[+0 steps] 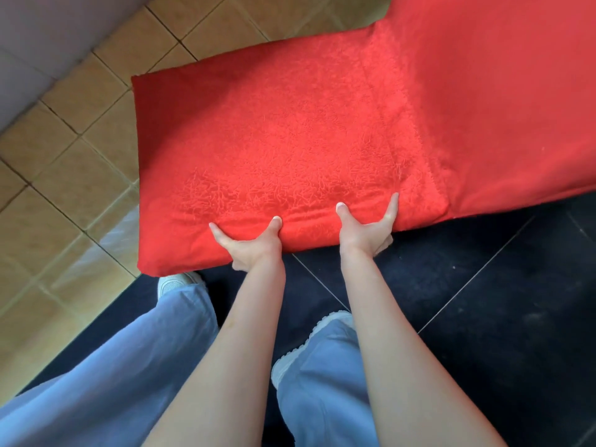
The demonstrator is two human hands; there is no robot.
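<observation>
A large red pillow (274,150) in a textured red case is held out flat in front of me, above the floor. My left hand (248,243) grips its near edge left of centre, thumb on top and fingers hidden underneath. My right hand (367,227) grips the same edge further right, thumb and forefinger spread on the top and the other fingers below. The open flap end of the case (416,156) lies at the pillow's right side.
More smooth red fabric (516,91) spreads at the upper right. Tan floor tiles (64,188) lie to the left, dark tiles (500,301) below and right. A purple wall (38,43) stands at top left. My blue trouser legs (113,382) and white shoes are below.
</observation>
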